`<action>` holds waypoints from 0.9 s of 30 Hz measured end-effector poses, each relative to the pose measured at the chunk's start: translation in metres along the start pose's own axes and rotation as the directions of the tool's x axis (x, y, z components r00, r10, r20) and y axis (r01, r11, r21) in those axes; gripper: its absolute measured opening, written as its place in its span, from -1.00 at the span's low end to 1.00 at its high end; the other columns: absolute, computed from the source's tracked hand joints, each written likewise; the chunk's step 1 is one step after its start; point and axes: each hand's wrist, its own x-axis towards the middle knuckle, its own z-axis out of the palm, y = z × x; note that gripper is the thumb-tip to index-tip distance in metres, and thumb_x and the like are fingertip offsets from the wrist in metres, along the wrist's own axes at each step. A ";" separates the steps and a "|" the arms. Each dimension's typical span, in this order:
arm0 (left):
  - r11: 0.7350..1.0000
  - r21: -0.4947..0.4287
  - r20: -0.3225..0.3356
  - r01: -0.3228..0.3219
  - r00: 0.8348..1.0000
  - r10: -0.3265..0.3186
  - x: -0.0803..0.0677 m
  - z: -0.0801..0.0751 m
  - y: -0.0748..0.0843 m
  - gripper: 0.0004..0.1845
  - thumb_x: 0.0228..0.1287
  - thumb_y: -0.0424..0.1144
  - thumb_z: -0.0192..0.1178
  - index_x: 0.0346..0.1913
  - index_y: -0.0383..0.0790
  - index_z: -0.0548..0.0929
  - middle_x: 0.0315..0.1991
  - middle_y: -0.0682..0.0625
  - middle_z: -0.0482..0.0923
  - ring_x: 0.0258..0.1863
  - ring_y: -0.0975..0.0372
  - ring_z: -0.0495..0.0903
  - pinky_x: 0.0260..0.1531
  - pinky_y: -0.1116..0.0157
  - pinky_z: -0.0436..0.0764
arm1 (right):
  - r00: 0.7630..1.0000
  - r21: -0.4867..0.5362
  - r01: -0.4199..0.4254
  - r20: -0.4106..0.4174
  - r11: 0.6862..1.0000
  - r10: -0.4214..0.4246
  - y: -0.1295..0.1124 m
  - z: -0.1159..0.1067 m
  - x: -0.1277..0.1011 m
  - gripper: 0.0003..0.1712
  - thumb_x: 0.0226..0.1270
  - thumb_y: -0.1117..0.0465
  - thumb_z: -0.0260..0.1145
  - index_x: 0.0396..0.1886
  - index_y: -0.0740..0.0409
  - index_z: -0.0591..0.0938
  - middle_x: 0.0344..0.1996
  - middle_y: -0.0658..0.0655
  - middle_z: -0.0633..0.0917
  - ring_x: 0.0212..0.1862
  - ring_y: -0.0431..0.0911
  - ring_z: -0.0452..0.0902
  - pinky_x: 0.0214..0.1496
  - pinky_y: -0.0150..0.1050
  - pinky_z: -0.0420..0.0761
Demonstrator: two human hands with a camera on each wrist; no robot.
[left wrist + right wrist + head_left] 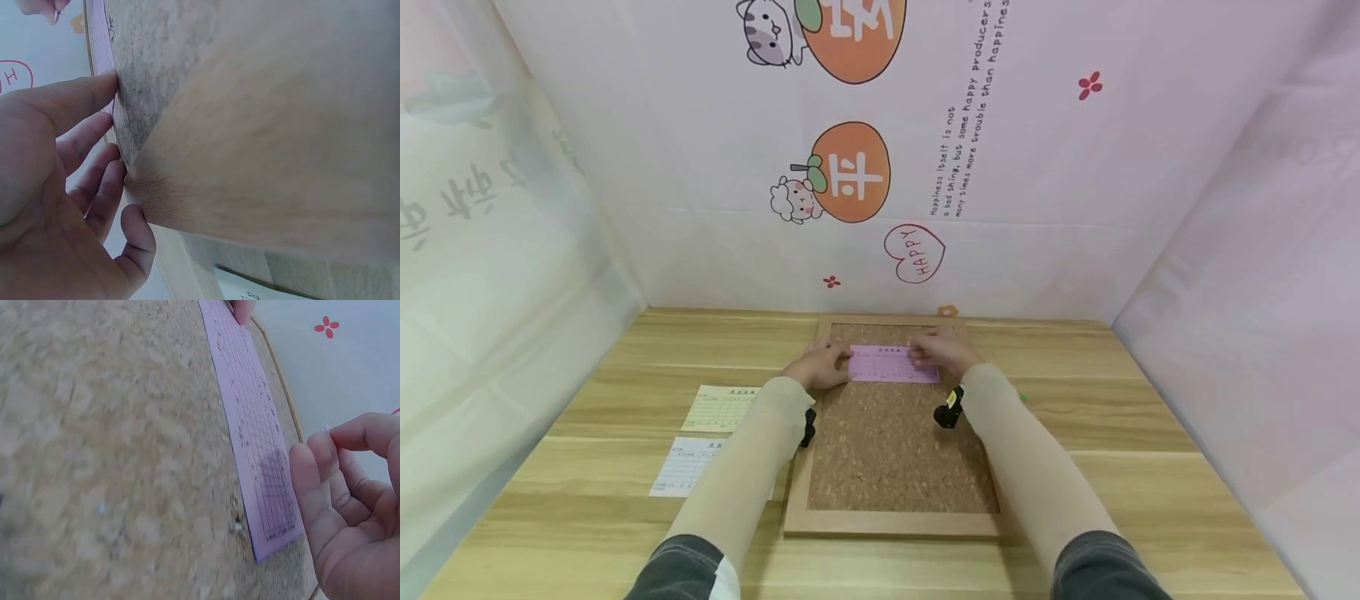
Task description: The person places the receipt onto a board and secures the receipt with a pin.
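A person's left hand and right hand are pressing fingers onto the ends of a thin, floppy purple paper slip lying on a corkboard.

Both hands at far end of cork board: left hand and right hand flank the pink slip. Two paper forms lie on the counter.

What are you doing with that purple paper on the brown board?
A person is holding a purple paper slip flat near the top of a cork board on a wooden table. The left hand presses its left end; the right hand is at its right end, fingertips pinched together. Two more slips, a yellow slip and a white slip, lie left of the board.
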 end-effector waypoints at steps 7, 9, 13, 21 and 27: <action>1.000 -0.014 0.006 0.002 1.000 -0.002 -0.001 0.000 -0.002 -0.44 0.47 -0.17 0.18 0.45 -0.21 0.39 0.42 -0.19 0.19 0.35 -0.04 0.17 0.31 -0.02 0.25 | 0.998 0.034 -0.057 0.003 0.998 0.057 -0.006 0.015 0.005 -0.64 0.45 0.27 0.24 0.11 0.43 0.61 -0.27 0.22 0.71 -0.26 -0.10 0.63 -0.07 -0.23 0.67; 1.000 -0.013 0.008 0.001 1.000 -0.001 0.000 0.001 -0.004 -0.44 0.47 -0.16 0.18 0.45 -0.20 0.38 0.42 -0.18 0.18 0.35 -0.04 0.17 0.31 -0.02 0.24 | 0.998 0.039 -0.061 -0.015 0.997 0.062 -0.007 0.020 0.005 -0.65 0.43 0.28 0.26 0.08 0.44 0.63 -0.27 0.22 0.72 -0.26 -0.10 0.64 -0.03 -0.20 0.66; 1.000 -0.020 0.011 0.004 1.000 -0.004 0.001 0.002 -0.003 -0.43 0.46 -0.15 0.19 0.46 -0.19 0.38 0.43 -0.17 0.18 0.36 -0.04 0.16 0.31 -0.01 0.24 | 0.997 0.066 -0.056 -0.040 0.996 0.059 -0.004 0.026 0.011 -0.67 0.40 0.29 0.31 0.04 0.44 0.65 -0.27 0.21 0.74 -0.27 -0.12 0.65 -0.06 -0.23 0.67; 1.000 -0.027 0.012 0.000 1.000 0.000 0.002 0.002 -0.002 -0.44 0.47 -0.16 0.18 0.45 -0.19 0.39 0.45 -0.19 0.16 0.39 -0.06 0.13 0.34 -0.04 0.22 | 0.993 0.001 -0.084 -0.089 0.996 0.084 -0.006 0.033 0.014 -0.72 0.36 0.21 0.35 -0.07 0.34 0.72 -0.33 0.14 0.73 -0.30 -0.12 0.65 -0.18 -0.28 0.68; 1.000 -0.021 0.018 0.003 1.000 -0.002 0.004 0.003 -0.004 -0.44 0.47 -0.16 0.18 0.45 -0.18 0.39 0.45 -0.19 0.16 0.40 -0.07 0.13 0.34 -0.06 0.22 | 0.985 -0.029 -0.102 -0.146 0.994 0.097 -0.005 0.039 0.016 -0.76 0.33 0.22 0.35 -0.13 0.31 0.74 -0.41 0.08 0.70 -0.37 -0.15 0.59 -0.27 -0.32 0.65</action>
